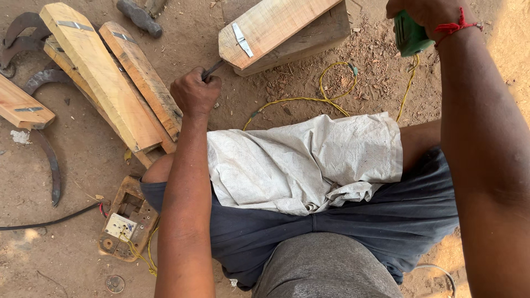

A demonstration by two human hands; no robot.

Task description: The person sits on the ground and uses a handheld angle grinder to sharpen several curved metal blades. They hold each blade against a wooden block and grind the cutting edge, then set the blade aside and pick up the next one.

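1. Left hand (194, 92) clenched round a thin dark metal tool (212, 69), tip pressed against the near corner of the big wooden block (279, 30), probably to steady or mark it.
2. Right hand (425, 14) gripped round the green power tool (409, 34), held raised just right of the block, seemingly kept ready and clear of the wood.
3. Block itself lay tilted on the dirt ground (83, 160), ahead of the knees, a small metal plate (241, 40) fixed near its left end.
4. Yellow cable (326, 94) trailed from below the green tool, looped on the dirt just in front of the block; loose enough to snag a foot or the tool.
5. White cloth (303, 163) spread over the lap, nearer the body than the block, likely as a guard against dust and chips.
6. Left of the block: a stack of shaped wooden planks (110, 83), each with a metal strip, laid together as if sorted.
7. Farther left of the block: curved iron blades (49, 160) on the ground, and another wooden piece (22, 105).
8. Well below and left of the block, by the left elbow: a worn wooden switchboard with a socket (127, 221), wires running off it.
9. Wood shavings (381, 49) scattered right beside the block.
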